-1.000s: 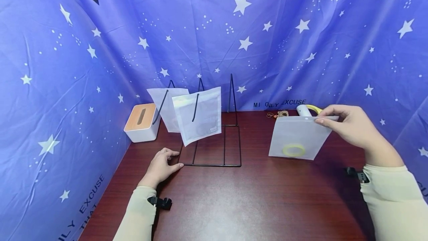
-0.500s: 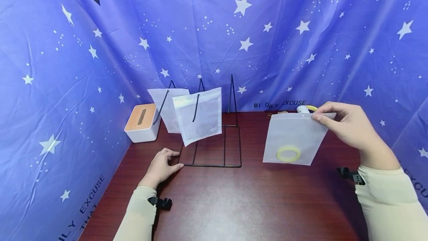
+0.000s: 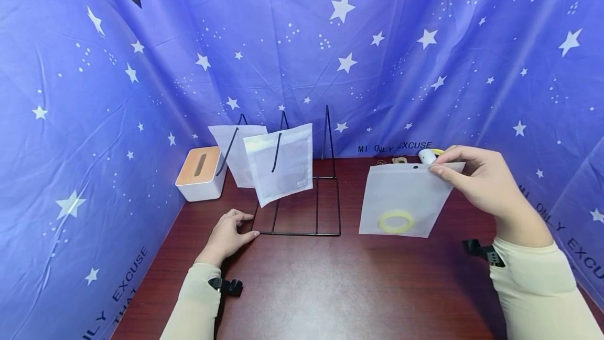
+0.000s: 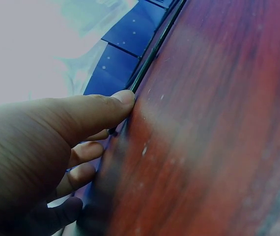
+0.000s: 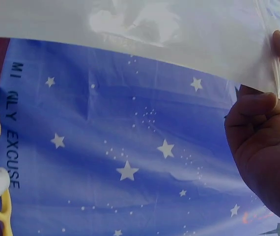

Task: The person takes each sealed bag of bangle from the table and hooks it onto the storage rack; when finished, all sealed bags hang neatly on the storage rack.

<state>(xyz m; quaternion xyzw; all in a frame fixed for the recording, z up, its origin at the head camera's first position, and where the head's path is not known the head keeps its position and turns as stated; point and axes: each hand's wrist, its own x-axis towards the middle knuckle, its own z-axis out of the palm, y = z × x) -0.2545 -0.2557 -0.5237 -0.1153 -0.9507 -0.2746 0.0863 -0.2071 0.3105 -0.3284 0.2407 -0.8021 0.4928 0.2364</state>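
Note:
My right hand (image 3: 486, 182) pinches the top right corner of a frosted zip bag (image 3: 408, 193), which hangs upright with a yellow ring (image 3: 395, 222) showing through near its bottom. A small dark hole shows in its top edge. My left hand (image 3: 228, 232) holds the front left corner of a black wire rack (image 3: 302, 233); in the left wrist view the thumb (image 4: 123, 98) lies on the rod. Two similar bags hang on the rack's hooks: a front bag (image 3: 283, 167) on the middle one and a rear bag (image 3: 233, 146) on the left. The right hook (image 3: 329, 135) bears no bag.
A white tissue box (image 3: 200, 185) with a wooden lid stands left of the rack. Behind the held bag are a white roller with a yellow handle (image 3: 427, 156) and a small wooden piece on a cord (image 3: 398, 160). A starry blue curtain (image 3: 302, 41) surrounds the brown table (image 3: 330, 287).
My right hand has moved left with the frosted bag, towards the rack. The left hand and the rack have stayed in place.

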